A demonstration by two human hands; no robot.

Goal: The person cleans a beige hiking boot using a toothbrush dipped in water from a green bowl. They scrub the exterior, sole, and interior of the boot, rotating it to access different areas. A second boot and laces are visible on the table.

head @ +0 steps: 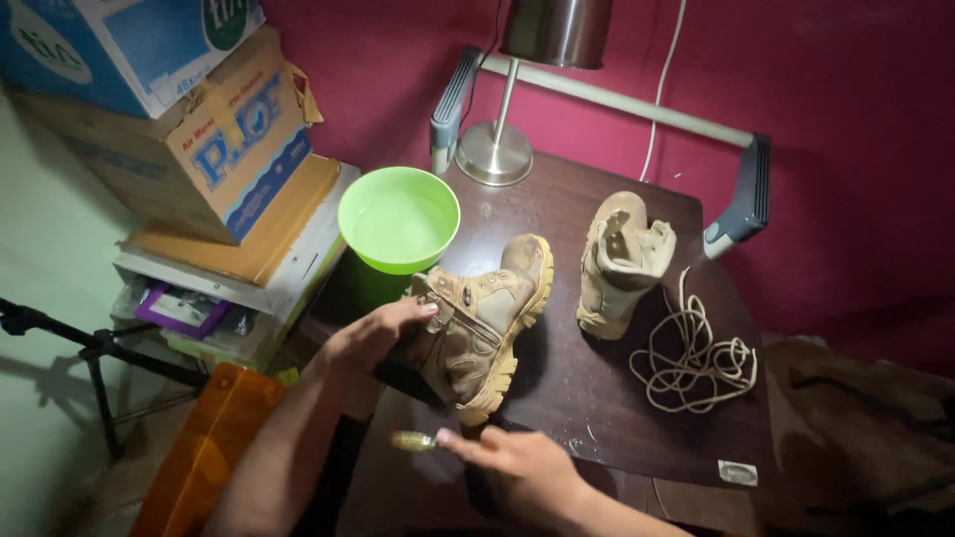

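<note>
I count one dark wooden table (597,398), two stacked cardboard boxes (199,129) at its left, one metal lamp (527,89) at the back, one green bowl (398,219), two tan boots, one loose coil of laces (696,358) and one small brush (413,440).

The nearer boot (482,323) lies on its side near the table's front edge, sole turned to the right, just beside the bowl. My left hand (373,333) is clamped on its ankle opening, fingers curled over the collar. My right hand (522,467) is closed round the handle of the brush, whose bristle end pokes out to the left, just below the boot and clear of it.

The second boot (617,264) stands upright farther back on the right, well apart from both hands, with the laces lying next to it. The bowl appears to hold clear liquid and overhangs the table's left edge. A grey-ended bar (617,99) runs behind the lamp against the red wall.
</note>
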